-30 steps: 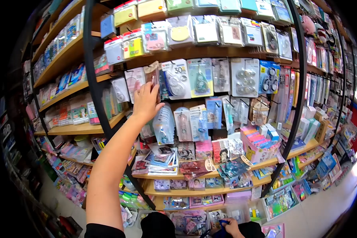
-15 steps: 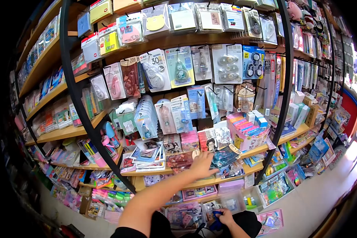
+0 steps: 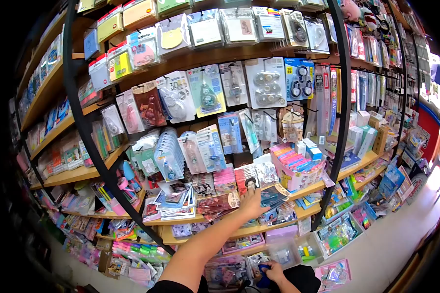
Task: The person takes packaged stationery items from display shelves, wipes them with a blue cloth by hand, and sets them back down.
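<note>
Reaching left of the pink box, the left hand is loosely open by red packets, overlapped likely for easy picking; below the box, the right hand grips a blue item, perhaps keeping it clear.

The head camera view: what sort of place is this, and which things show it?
Probably a stationery shop: plastic-wrapped, pastel note pads hang above tape dispensers in clear, card-backed packs; a pink patterned box holds colourful packets.
</note>
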Demonstrator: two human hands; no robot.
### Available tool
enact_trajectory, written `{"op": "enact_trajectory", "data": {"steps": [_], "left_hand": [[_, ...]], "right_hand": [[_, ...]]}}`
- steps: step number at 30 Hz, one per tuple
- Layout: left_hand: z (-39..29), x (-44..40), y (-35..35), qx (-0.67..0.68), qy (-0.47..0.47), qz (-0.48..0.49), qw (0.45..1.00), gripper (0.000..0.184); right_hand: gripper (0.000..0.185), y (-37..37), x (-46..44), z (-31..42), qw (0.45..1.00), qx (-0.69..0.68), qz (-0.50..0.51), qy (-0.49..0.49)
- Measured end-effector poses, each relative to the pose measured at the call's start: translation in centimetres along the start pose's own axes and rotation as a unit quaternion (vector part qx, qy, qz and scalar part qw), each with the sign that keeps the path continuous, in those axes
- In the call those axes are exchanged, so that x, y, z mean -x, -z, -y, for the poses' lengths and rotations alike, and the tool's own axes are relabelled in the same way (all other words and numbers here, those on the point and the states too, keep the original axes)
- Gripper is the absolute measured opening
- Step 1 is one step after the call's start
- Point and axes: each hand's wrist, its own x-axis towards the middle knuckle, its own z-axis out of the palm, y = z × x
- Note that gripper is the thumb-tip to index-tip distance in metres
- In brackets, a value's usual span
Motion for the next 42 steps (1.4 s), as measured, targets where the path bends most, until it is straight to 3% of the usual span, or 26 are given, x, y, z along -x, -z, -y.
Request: {"op": "enact_trajectory", "data": {"steps": [5, 6, 7, 10, 11, 13, 15, 16, 18, 21, 27, 32, 36, 37, 39, 40, 42], "left_hand": [[-0.7, 4.6, 6.5, 0.095, -0.104, -0.080, 0.987, 0.071], [-0.2, 5.5, 7.8, 0.094, -0.135, -0.108, 0.980, 0.071], [0.4, 6.5, 9.1, 0.093, -0.167, -0.135, 0.972, 0.071], [2.4, 8.4, 15.5, 0.071, -0.164, -0.256, 0.950, 0.073], [3.4, 8.5, 17.9, 0.044, -0.166, -0.335, 0.926, 0.071], [5.2, 8.6, 23.0, 0.004, -0.093, -0.427, 0.900, 0.071], [7.5, 8.0, 27.2, -0.026, -0.003, -0.505, 0.863, 0.071], [9.0, 7.4, 29.1, -0.050, -0.008, -0.545, 0.837, 0.071], [10.9, 6.6, 32.0, -0.092, 0.057, -0.571, 0.814, 0.068], [12.4, 5.4, 34.8, -0.134, 0.113, -0.589, 0.789, 0.065], [11.8, 4.2, 35.1, -0.131, 0.185, -0.537, 0.813, 0.064], [12.1, 3.6, 34.4, -0.174, 0.195, -0.547, 0.796, 0.066], [11.7, 1.9, 34.5, -0.167, 0.235, -0.514, 0.808, 0.070], [11.4, 1.6, 34.6, -0.157, 0.244, -0.489, 0.822, 0.072], [11.6, 0.4, 33.6, -0.180, 0.238, -0.514, 0.804, 0.072], [11.1, 0.4, 32.9, -0.210, 0.197, -0.548, 0.785, 0.071], [10.0, 1.1, 30.8, -0.204, 0.067, -0.539, 0.814, 0.066]], "right_hand": [[0.021, -0.3, -0.4, -0.7, 1.000, -0.017, -0.005, 0.024], [0.029, -1.1, -2.3, -4.8, 0.993, 0.103, -0.017, 0.062], [0.028, -1.1, -2.4, -4.5, 0.994, 0.101, -0.008, 0.042], [0.027, -1.3, -2.1, -4.8, 0.996, 0.093, -0.001, -0.014], [0.027, -1.4, -1.9, -4.4, 0.995, 0.100, -0.006, 0.017], [0.027, -1.3, -0.9, -3.3, 0.990, 0.114, -0.014, 0.080], [0.028, -1.5, -0.9, -3.3, 0.992, 0.109, -0.004, 0.065], [0.028, -1.6, -1.0, -3.7, 0.991, 0.110, -0.004, 0.074], [0.029, -1.7, -1.1, -3.6, 0.991, 0.111, -0.001, 0.079], [0.031, -1.4, -0.7, -2.8, 0.992, 0.112, 0.005, 0.061], [0.036, -0.8, 0.4, -1.6, 0.995, 0.095, 0.012, -0.018], [0.035, -1.0, -1.0, -6.2, 0.996, 0.075, -0.005, 0.040], [0.032, -1.0, -0.9, -5.3, 0.988, 0.104, 0.002, 0.114], [0.019, -0.9, -1.4, -5.9, 0.999, 0.042, -0.001, 0.020], [0.016, -1.3, -1.8, -6.9, 0.989, 0.073, -0.037, 0.124], [0.015, -1.4, -1.3, -5.9, 0.987, 0.083, -0.047, 0.127], [0.014, -1.1, -0.2, -3.0, 0.993, 0.060, -0.032, 0.094]]}}
